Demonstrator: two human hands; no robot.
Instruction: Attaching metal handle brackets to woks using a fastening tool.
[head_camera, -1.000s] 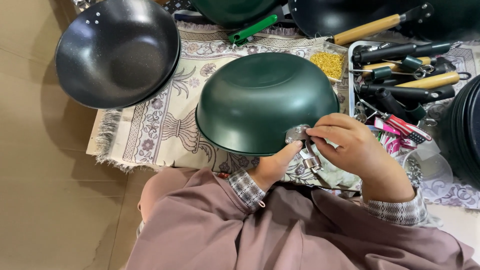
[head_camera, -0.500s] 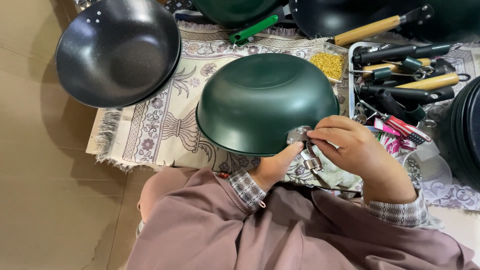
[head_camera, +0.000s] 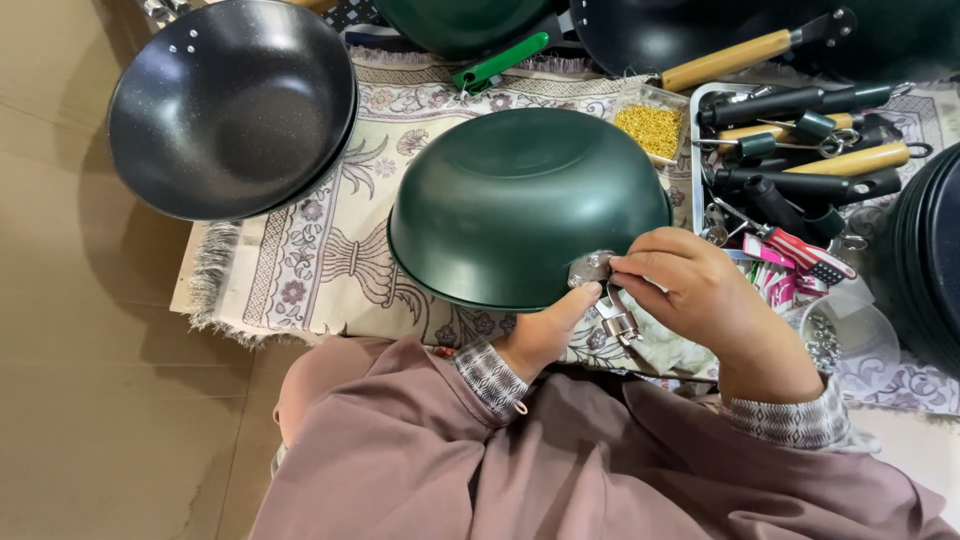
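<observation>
Patterned mat (head_camera: 330, 250) | green wok (head_camera: 520, 205) upside-down, bracket (head_camera: 592, 270) toward wearer | left hand (head_camera: 545, 335), right hand (head_camera: 700, 295) pinching bracket

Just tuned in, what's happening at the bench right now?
A person sits over an upturned green wok on a patterned cloth. The left hand props its near rim from below, while the right hand pinches a small metal handle bracket at that rim. A black wok lies to the left; a tray of handles and a box of gold screws sit to the right.
</observation>
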